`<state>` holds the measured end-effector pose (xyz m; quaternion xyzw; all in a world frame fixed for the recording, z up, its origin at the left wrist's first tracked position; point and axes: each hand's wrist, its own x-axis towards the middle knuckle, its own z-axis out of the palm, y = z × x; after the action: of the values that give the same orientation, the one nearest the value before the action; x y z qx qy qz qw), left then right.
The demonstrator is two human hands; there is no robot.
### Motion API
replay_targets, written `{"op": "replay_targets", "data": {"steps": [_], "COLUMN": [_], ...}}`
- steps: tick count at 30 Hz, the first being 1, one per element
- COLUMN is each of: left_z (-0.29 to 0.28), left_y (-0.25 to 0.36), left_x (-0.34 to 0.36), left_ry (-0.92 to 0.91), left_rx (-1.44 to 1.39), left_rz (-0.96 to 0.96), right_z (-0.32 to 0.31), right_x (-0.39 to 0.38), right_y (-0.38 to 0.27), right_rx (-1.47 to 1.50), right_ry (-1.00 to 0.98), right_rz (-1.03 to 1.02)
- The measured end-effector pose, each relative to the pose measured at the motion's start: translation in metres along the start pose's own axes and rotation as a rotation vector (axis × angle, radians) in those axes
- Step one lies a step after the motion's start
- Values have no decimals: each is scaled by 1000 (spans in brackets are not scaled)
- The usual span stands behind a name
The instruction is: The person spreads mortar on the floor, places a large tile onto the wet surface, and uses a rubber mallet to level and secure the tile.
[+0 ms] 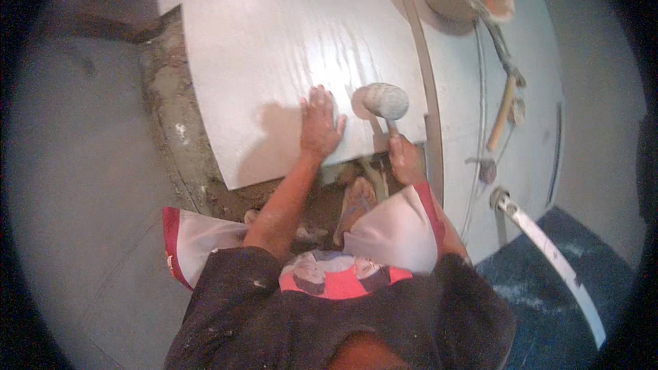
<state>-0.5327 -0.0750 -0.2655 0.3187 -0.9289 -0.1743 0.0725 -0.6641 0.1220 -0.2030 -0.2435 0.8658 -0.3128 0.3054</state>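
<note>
A large pale slab (274, 62) with a glossy, streaked face lies in front of the person, its lower and left edges bordered by rough brown bedding (175, 120). Plain grey floor (89, 199) spreads to the left, and a narrow strip (419, 41) runs between the slab and the pale surface (452, 116) on the right, where a bucket (442, 1), a wooden-handled tool (502, 113) and a long white bar (552, 253) sit. The left arm reaches forward, and the left hand (319, 123) lies palm down, fingers extended, on the slab near its lower edge. The right arm is bent, the right hand (406, 161) closed around the handle of a mallet (387, 101) whose grey head is over the slab's lower right part; whether it touches is hard to tell from above.
</note>
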Motion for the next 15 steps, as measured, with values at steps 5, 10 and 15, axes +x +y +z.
{"op": "replay_targets", "data": {"steps": [5, 10, 15], "left_z": [-7, -4, -5], "left_y": [0, -6, -2], "left_x": [4, 2, 7], "left_ry": [-21, -3, 5], "left_rx": [1, 14, -19], "left_rz": [2, -3, -13], "right_z": [-4, -10, -27], "right_x": [13, 31, 30], "right_y": [-7, -35, -74], "right_rx": [-17, -9, 192], "right_ry": [-16, 1, -10], "right_rz": [15, -85, -6]}}
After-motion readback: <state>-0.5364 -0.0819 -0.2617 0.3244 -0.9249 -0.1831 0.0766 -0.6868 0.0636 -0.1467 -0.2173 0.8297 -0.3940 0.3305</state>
